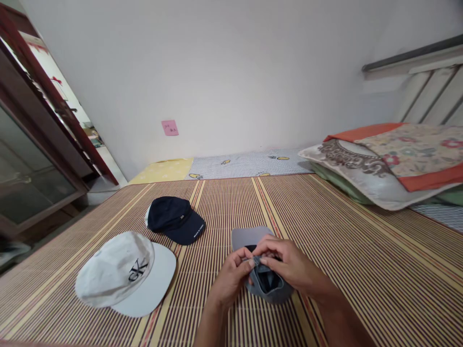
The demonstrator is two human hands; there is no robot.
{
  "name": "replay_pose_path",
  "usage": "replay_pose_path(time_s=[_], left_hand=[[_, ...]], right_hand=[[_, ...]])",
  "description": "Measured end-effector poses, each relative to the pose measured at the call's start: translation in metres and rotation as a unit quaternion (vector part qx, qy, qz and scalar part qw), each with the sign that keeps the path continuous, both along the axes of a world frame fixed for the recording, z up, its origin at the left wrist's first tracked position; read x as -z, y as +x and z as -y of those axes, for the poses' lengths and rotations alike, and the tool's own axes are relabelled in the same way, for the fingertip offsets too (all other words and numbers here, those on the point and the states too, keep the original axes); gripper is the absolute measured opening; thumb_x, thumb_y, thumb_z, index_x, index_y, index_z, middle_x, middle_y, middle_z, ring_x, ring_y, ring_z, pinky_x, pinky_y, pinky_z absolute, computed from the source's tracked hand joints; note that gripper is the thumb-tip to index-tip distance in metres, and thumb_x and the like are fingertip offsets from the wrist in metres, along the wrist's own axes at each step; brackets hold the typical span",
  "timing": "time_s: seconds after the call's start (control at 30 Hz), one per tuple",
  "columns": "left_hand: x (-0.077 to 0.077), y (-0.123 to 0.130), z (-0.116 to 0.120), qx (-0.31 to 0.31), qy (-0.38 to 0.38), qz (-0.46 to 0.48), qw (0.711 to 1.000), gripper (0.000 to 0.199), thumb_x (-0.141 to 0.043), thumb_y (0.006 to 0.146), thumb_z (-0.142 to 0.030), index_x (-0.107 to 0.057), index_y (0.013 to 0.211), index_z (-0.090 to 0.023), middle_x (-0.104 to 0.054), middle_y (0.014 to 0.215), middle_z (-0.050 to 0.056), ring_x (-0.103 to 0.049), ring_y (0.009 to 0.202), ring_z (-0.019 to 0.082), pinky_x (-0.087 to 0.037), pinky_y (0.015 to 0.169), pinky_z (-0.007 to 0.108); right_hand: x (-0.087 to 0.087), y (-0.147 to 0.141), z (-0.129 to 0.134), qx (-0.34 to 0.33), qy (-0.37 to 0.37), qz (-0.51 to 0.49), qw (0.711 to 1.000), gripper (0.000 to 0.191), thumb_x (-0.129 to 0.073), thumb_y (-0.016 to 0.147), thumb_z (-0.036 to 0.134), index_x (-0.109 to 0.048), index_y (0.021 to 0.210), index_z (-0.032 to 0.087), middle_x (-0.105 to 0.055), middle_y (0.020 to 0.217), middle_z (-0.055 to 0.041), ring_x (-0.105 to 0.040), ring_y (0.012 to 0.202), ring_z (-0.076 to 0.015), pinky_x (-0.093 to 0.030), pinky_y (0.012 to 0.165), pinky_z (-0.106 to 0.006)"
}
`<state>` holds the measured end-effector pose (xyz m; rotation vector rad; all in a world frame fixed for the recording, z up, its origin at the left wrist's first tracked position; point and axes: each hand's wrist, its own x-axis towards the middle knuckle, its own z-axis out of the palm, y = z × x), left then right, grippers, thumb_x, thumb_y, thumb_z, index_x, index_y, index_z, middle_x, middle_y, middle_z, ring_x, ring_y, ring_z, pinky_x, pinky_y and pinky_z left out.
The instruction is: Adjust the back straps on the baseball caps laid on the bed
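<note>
A grey cap (269, 288) lies on the striped mat (202, 289) with its underside up and its lighter brim pointing away from me. My left hand (233, 274) pinches the cap's back strap from the left. From the right, my right hand (285, 260) pinches the same strap, its fingertips close to those of the left. The fingers partly hide the strap and the cap's inside. To the left rests a white cap (112, 274) with dark letters on its front. Behind it is a dark navy cap (170, 214), its brim turned to the right.
Pillows (347, 168) with an orange-edged floral cloth (415, 149) lie at the back right, by a headboard. A patterned sheet (238, 164) runs along the white wall, which bears a pink note (170, 127). A glass-fronted cabinet (29, 168) stands at the far left.
</note>
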<state>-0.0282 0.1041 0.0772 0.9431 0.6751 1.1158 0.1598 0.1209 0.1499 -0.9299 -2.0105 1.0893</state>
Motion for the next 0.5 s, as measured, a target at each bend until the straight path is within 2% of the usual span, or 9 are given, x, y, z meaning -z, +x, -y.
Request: replay_pose_path(time_s=[0.1,0.2,0.4,0.5], left_hand=[[-0.003,-0.001,0.001,0.0,0.007,-0.003,1.0,0.041,-0.086,0.077,-0.047,-0.059,0.078,-0.017,-0.057,0.063,-0.005,-0.045,0.047,0.005,-0.037,0.046,0.017],[-0.005,-0.002,0.001,-0.005,0.003,-0.004,1.0,0.039,-0.086,0.079,-0.047,-0.06,0.079,-0.017,-0.058,0.062,-0.005,-0.045,0.047,0.005,-0.037,0.047,0.017],[-0.005,-0.003,0.001,-0.004,-0.014,0.016,1.0,0.041,-0.089,0.075,-0.046,-0.061,0.08,-0.016,-0.061,0.065,-0.003,-0.047,0.048,0.005,-0.038,0.047,0.017],[-0.008,-0.002,0.001,-0.002,-0.013,0.016,1.0,0.041,-0.088,0.076,-0.047,-0.062,0.08,-0.015,-0.063,0.067,-0.002,-0.048,0.049,0.005,-0.039,0.048,0.017]], right_hand=[[0.002,-0.003,0.001,0.008,0.003,-0.006,1.0,0.026,-0.058,0.083,0.01,-0.076,0.095,0.025,-0.07,0.095,-0.0014,-0.068,0.089,-0.0169,-0.049,0.08,-0.029],[0.008,-0.005,-0.001,0.035,-0.039,-0.046,0.998,0.022,-0.063,0.085,0.018,-0.072,0.104,0.024,-0.073,0.102,-0.0031,-0.071,0.091,-0.0185,-0.052,0.082,-0.031],[0.018,-0.003,-0.008,0.047,-0.074,-0.082,0.993,0.013,-0.062,0.09,0.03,-0.071,0.093,0.02,-0.07,0.078,-0.0012,-0.068,0.075,-0.0174,-0.052,0.071,-0.03],[0.019,-0.004,-0.009,0.028,-0.087,-0.098,0.991,0.013,-0.066,0.088,0.032,-0.071,0.091,0.02,-0.068,0.076,-0.0004,-0.067,0.071,-0.0161,-0.051,0.068,-0.029]])
